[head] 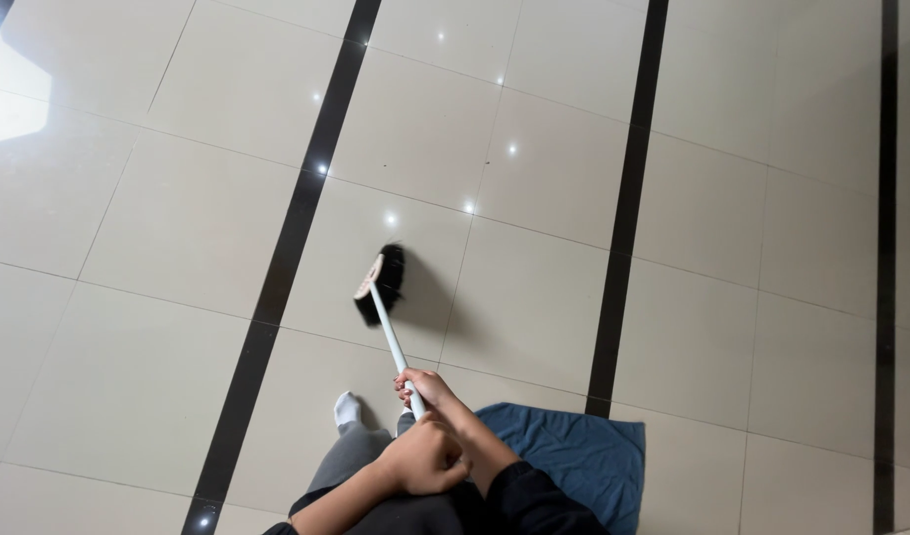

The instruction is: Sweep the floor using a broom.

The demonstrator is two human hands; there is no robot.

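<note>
You held the broom (pixel 386 297) by its pale, slender handle, with both hands stacked near the upper end. Your right hand (pixel 427 388) was the forward one, its fingers wrapped fully around the shaft. Your left hand (pixel 422 458) sat just behind it, closed into a fist around the handle's end, touching the right wrist.

The handle ran up and to the left from your hands at a slant. Its black-bristled head, with a light wooden block, rested on the floor (pixel 158 228) and appeared slightly blurred. The head lay on a cream tile, between two dark inlaid stripes.

Below the hands, your grey trouser leg and white sock (pixel 347 407) showed. A blue mat (pixel 584 458) lay on the tiles just right of your arms.
</note>
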